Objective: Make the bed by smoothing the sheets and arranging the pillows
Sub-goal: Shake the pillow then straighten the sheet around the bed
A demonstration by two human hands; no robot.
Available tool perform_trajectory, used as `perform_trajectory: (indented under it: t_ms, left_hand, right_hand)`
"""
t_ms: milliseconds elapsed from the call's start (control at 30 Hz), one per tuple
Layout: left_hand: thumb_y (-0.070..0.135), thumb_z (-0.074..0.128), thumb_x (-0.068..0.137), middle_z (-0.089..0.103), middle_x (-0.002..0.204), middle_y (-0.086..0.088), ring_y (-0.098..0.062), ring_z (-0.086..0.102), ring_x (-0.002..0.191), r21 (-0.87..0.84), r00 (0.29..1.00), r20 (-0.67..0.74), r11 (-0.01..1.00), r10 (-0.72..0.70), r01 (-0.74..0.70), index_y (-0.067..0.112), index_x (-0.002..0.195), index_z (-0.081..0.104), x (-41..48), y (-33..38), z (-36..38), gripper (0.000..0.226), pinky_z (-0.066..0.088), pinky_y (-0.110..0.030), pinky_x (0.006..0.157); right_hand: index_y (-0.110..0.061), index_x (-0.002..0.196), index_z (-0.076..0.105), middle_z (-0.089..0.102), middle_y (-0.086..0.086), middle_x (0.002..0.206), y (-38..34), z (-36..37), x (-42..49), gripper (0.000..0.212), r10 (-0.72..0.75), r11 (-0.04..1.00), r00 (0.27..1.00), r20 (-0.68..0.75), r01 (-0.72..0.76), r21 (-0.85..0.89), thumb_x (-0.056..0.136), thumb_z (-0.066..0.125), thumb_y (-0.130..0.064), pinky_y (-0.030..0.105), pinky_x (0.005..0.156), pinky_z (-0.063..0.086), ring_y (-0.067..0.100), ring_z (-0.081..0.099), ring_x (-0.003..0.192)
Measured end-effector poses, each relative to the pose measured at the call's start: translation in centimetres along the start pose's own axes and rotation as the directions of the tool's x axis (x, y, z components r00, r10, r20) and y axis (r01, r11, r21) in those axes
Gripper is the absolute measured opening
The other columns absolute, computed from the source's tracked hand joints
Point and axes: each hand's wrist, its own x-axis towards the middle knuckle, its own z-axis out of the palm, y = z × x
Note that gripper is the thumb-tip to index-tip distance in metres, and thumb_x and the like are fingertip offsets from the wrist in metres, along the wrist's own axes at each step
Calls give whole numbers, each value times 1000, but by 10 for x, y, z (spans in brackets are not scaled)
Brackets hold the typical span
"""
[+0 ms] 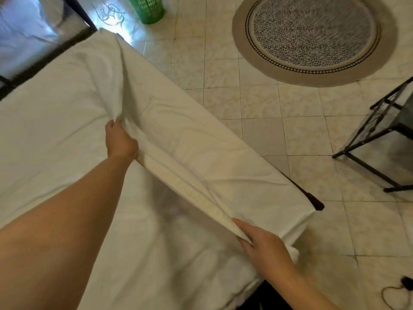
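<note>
Left forearm (67, 220) stretches forward; left grip (120, 139) and right grip (263, 245) each apparently pinch up the sheet (201, 142).

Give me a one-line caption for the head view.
Left hand and right hand grip a raised fold of the white sheet along the edge of the bed; round rug on the tiled floor.

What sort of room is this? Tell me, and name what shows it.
Probably a bedroom: a white bed sheet held by the left hand and right hand, a round patterned rug on the tiled floor, and a green plastic basket.
</note>
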Motion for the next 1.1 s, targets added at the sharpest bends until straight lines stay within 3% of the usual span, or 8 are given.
perform_trajectory:
  t_ms: [300,500,700,900,1000,1100]
  left_hand:
    - [-10,57,84,38,153,-17,-40,46,134,25,994,-70,996,86,-84,7,149,45,-82,-97,-147,68,37,-40,116]
    - [-6,60,87,40,150,-21,-41,46,135,81,982,-107,985,159,-150,4,144,50,-145,-193,-227,59,34,-39,119]
    - [-9,62,83,48,137,-25,-44,49,127,136,976,-108,976,188,-173,1,137,55,-187,-287,-299,56,40,-42,113]
    - [-10,58,84,51,137,-28,-45,49,128,179,960,-71,950,272,-256,-2,139,55,-203,-395,-364,55,40,-43,113]
    - [-9,59,81,51,136,-30,-47,51,126,202,944,-32,927,329,-317,-3,134,58,-201,-464,-402,54,42,-44,110]
    - [-9,60,83,46,145,-26,-44,47,131,224,941,-24,919,338,-324,2,140,53,-204,-535,-445,59,39,-41,112]
  right_hand:
    - [-71,136,21,71,-16,118,-96,65,-118,61,-111,992,994,8,111,-55,92,54,-43,35,87,52,14,67,106]
    - [-53,142,48,67,-18,130,-141,141,-201,51,-129,990,991,-34,127,-60,95,60,-37,29,96,49,11,63,117]
    - [-54,141,48,67,-21,127,-199,213,-279,49,-122,992,990,-74,124,19,96,58,-38,23,92,49,7,64,112]
    - [-53,140,50,68,-17,127,-274,305,-329,50,-93,995,988,-121,96,18,94,60,-36,28,94,51,11,65,114]
    - [-54,138,53,68,-22,125,-321,371,-359,49,-80,993,989,-125,90,73,95,62,-32,21,87,50,6,66,111]
    - [-52,137,55,68,-26,122,-370,442,-386,47,-70,987,991,-114,86,137,95,63,-32,3,74,40,-1,64,107]
